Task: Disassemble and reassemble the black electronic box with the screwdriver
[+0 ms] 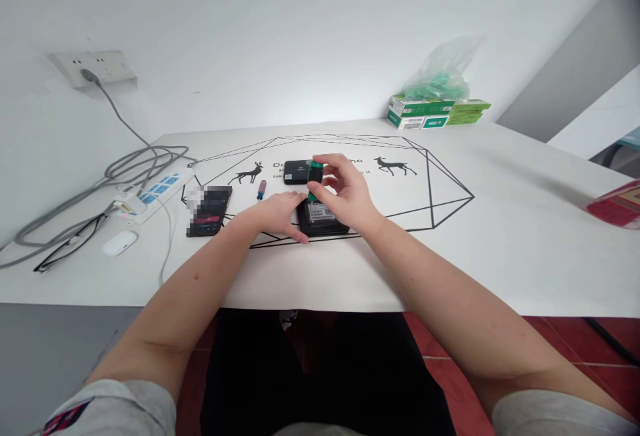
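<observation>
A black, flat square device (325,228) with a white printed label on top lies on the table in front of me. My left hand (280,214) braces its left side, thumb at the near edge and fingers at the far edge. My right hand (345,189) grips a screwdriver (314,186) by its green and black handle. The screwdriver stands nearly upright, its thin shaft pointing down at the device's left part; whether the tip sits in a screw is too small to tell. Just behind lies a black rounded box (296,172), partly hidden by the screwdriver and my right hand.
A second small screwdriver (261,189) and a phone (213,211) lie to the left. Beyond them are a power strip (157,193), grey cables (120,166), a white earbud case (120,243) and glasses (70,244). Green-white boxes (420,113) with a plastic bag (443,76) stand back right.
</observation>
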The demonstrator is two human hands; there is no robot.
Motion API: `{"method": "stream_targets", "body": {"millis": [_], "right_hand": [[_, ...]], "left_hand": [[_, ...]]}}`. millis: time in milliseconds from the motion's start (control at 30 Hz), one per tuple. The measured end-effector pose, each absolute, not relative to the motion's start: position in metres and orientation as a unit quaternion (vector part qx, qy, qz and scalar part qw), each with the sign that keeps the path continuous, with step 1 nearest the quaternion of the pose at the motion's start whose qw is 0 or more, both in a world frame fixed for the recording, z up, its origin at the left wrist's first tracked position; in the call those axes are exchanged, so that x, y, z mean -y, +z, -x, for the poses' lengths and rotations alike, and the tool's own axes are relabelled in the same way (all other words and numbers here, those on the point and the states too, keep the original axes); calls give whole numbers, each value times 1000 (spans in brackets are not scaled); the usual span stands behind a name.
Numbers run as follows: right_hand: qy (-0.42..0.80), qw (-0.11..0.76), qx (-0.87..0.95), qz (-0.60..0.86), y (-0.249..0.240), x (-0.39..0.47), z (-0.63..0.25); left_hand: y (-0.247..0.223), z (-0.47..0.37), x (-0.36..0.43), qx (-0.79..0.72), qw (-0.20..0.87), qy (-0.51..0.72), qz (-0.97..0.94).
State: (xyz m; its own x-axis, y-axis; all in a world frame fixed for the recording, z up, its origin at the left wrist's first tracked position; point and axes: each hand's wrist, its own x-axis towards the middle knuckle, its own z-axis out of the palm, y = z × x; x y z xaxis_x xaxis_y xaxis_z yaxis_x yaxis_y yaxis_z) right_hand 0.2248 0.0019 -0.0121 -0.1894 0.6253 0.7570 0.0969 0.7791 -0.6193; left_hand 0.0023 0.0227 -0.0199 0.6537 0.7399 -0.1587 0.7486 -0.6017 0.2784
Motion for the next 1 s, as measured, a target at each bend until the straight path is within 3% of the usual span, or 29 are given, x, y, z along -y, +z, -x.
{"method": "stream_targets", "body": {"millis": [233,733,1000], "right_hand": [[192,568,762,243,-9,3,-225],[170,613,747,195,-9,-8,-230],[357,588,702,187,-11,-3,-224]], "left_hand": [[-12,-6,-16,-446,170,-21,-878],[-19,-4,-22,-427,147,-16,-892],[-15,-5,-19,-438,151,-24,-886]]}}
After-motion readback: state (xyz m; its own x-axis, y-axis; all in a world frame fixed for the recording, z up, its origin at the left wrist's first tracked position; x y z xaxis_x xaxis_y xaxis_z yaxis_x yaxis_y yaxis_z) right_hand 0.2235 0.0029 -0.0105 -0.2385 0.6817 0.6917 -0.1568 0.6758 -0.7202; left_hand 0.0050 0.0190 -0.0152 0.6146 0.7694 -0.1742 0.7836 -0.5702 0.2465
